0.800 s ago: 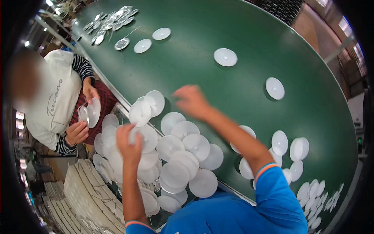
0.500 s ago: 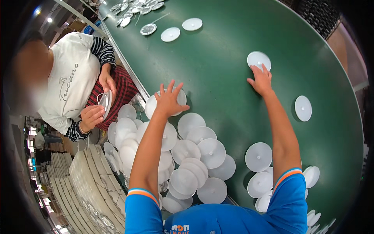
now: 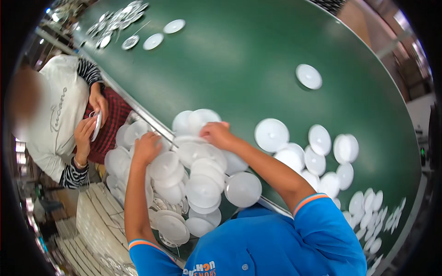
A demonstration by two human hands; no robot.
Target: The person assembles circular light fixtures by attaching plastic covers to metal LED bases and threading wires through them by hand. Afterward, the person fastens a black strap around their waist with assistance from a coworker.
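Curling over milky round discs (image 3: 202, 189) — left hand (image 3: 147, 148), right hand (image 3: 217, 135) — whether grips clamp, I cannot tell.

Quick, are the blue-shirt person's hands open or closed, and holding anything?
Left hand: by the white discs; can't tell if open, closed or holding.
Right hand: at another white disc; can't tell if it's gripping it.

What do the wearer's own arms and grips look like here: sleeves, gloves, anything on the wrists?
The short blue sleeves end in orange trim with a pale edge; both forearms are uncovered. The left grip and right grip are ungloved hands. No watch or bracelet shows.
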